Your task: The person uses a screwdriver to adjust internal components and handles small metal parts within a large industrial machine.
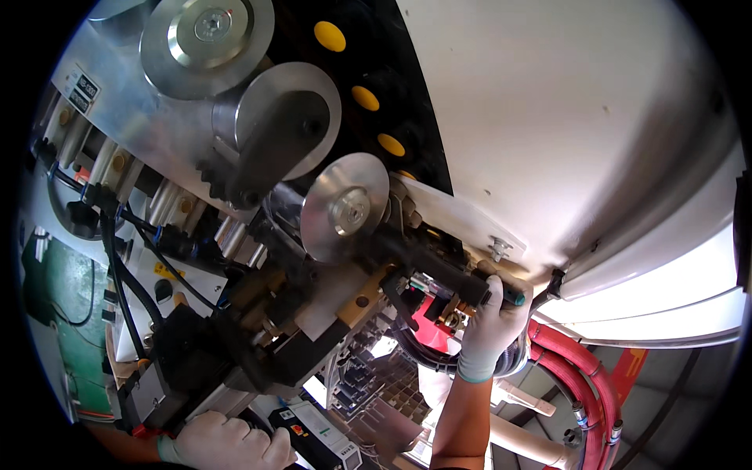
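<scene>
A slim tool with a teal-and-black handle [509, 295] sits right of the frame's centre, pressed up under the white machine cover [580, 117]. The right hand [489, 325], in a pale glove, has its grip closed around that handle, forearm rising from the lower edge. Just left of it are a red part [429, 319] and dark clamps in the machine's works. Above them, a polished metal disc [345, 207] stands at mid-frame, with larger discs toward the upper left. Red hoses [576, 376] curve down at the lower right. At the bottom left, the left hand [227, 442], also gloved, has its grip curled over the edge of a black block [188, 368]; beside it lies a black-and-white box [317, 439].
</scene>
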Available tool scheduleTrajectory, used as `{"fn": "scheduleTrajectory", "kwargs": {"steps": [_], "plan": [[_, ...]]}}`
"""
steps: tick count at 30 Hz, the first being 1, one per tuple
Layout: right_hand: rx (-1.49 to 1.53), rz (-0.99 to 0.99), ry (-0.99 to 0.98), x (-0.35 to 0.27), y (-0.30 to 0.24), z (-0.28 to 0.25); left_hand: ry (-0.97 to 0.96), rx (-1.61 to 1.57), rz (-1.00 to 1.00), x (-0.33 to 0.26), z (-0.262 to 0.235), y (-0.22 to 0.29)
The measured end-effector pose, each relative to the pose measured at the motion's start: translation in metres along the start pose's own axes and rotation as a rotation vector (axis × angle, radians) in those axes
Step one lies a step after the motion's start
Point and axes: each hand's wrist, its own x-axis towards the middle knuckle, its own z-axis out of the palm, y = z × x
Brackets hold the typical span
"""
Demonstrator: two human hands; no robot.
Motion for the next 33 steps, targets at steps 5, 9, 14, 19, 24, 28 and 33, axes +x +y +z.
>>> {"fn": "scheduleTrajectory", "kwargs": {"steps": [5,9,14,19,24,28,33], "plan": [[-0.044,-0.05,-0.009,0.006,0.013,-0.008,-0.01,0.03,-0.058,0.0,0.003,0.007],[-0.004,-0.083,-0.007,0.0,0.016,-0.007,-0.004,0.029,-0.066,0.0,0.003,0.008],[0.012,-0.13,-0.005,-0.006,0.02,-0.014,0.024,0.025,-0.047,-0.001,0.003,0.005],[0.103,-0.183,0.048,-0.024,0.004,-0.021,0.022,0.033,0.041,-0.005,0.008,-0.002],[0.061,-0.283,0.122,-0.056,-0.004,-0.051,0.022,0.056,0.077,-0.002,0.002,-0.004],[0.087,-0.304,0.189,-0.101,-0.008,-0.095,0.031,0.053,0.056,-0.002,0.004,0.001],[0.514,-0.067,0.285,-0.175,-0.002,-0.117,0.128,0.168,-0.009,0.001,0.005,0.02]]}}
